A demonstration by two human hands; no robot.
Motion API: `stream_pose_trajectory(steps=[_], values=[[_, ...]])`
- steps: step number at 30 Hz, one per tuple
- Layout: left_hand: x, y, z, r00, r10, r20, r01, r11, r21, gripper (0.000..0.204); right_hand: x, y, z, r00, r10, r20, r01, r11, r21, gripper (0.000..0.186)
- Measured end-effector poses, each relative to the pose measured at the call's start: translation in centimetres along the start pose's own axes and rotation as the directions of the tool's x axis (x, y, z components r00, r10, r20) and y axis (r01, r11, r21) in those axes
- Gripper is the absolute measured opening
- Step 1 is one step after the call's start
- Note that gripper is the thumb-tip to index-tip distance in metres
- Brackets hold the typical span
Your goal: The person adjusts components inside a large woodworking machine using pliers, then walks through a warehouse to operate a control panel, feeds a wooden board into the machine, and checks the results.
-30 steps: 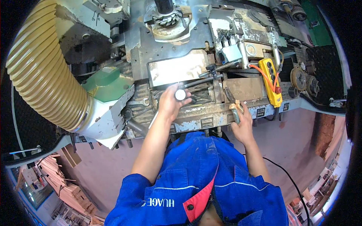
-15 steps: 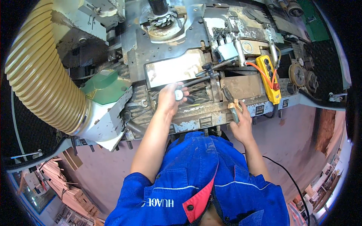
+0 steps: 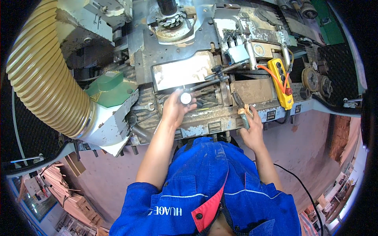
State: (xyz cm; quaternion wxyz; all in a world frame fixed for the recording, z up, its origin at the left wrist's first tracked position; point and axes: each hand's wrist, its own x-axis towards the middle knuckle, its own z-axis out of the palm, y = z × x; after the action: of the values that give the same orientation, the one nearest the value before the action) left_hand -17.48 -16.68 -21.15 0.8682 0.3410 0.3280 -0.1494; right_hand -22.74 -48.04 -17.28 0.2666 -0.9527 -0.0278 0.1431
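Observation:
In my left hand point(image 3: 173, 110) is a dial gauge point(image 3: 186, 98) with a round white face, fingers curled about it. Just beyond it a dark rod point(image 3: 204, 83) runs to a clamp joint point(image 3: 217, 71); whether gauge and rod are joined I cannot tell. My right hand point(image 3: 252, 131) grips a pair of pliers point(image 3: 245, 118) by the handles, jaws pointing away from me over the machine's front edge. Behind the gauge lies a brightly lit metal plate point(image 3: 177, 72). An open-end wrench point(image 3: 143, 107) rests left of my left hand.
A toothed cutter head point(image 3: 171, 20) on a vertical spindle stands at the back. A ribbed yellowish hose point(image 3: 43, 74) and a green guard point(image 3: 110, 90) fill the left. To the right hangs a yellow push-button control box point(image 3: 280, 83) with orange tubing. A black cable point(image 3: 303, 185) trails at lower right.
My left hand has shifted slightly left with the dial gauge, and the gauge's face now shows more fully. The right hand and pliers hold nearly still.

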Motion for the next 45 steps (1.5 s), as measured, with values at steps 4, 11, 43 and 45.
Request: stream_pose_trajectory(steps=[4,11,43,45], values=[[-2.3,-2.2,-1.9,0.997,-0.036,0.071,0.036,0.999,0.009,0.03,-0.2,0.6,-0.1,1.0,-0.003,-0.031,0.003,1.0,0.003,0.065],[-2.9,-3.5,-1.8,1.0,-0.017,-0.017,0.019,0.993,0.115,0.021,1.0,0.4,-1.0,0.996,-0.024,-0.086,0.029,0.998,0.055,0.064],[-3.5,-3.9,-3.0,0.999,-0.005,-0.051,0.011,0.993,0.114,0.024,5.4,-2.7,-4.8,0.994,-0.005,-0.114,0.018,0.994,0.111,0.058],[-3.6,-3.9,-2.7,0.998,-0.009,-0.06,0.016,0.993,0.118,0.021,5.5,-2.3,-4.8,0.995,-0.007,-0.103,0.022,0.989,0.146,0.057]])
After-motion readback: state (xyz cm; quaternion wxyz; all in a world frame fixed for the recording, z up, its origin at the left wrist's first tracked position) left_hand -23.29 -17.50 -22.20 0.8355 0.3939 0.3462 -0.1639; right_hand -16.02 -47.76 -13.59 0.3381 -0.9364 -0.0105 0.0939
